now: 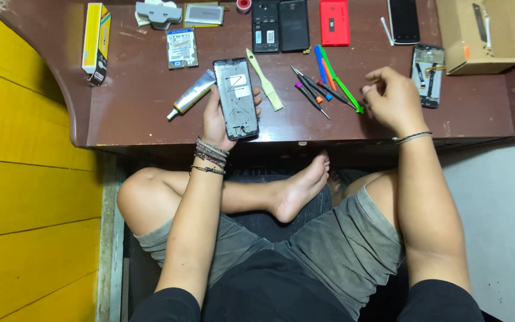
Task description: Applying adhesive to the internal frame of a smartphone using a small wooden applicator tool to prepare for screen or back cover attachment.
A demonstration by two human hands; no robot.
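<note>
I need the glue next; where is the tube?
The glue tube lies on the brown desk, just left of the phone frame held in the left hand.

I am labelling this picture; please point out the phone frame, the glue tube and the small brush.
Phone frame (236,98), head view, middle of its back.
Glue tube (193,93), head view, its body.
Brush (264,79), head view, its handle.

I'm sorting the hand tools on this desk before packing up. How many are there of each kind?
Screwdrivers: 3
Plastic pry tools: 3
Brush: 1
Glue tube: 1
Total: 8
The left hand holds a phone frame; the right hand is beside the pry tools.
</note>
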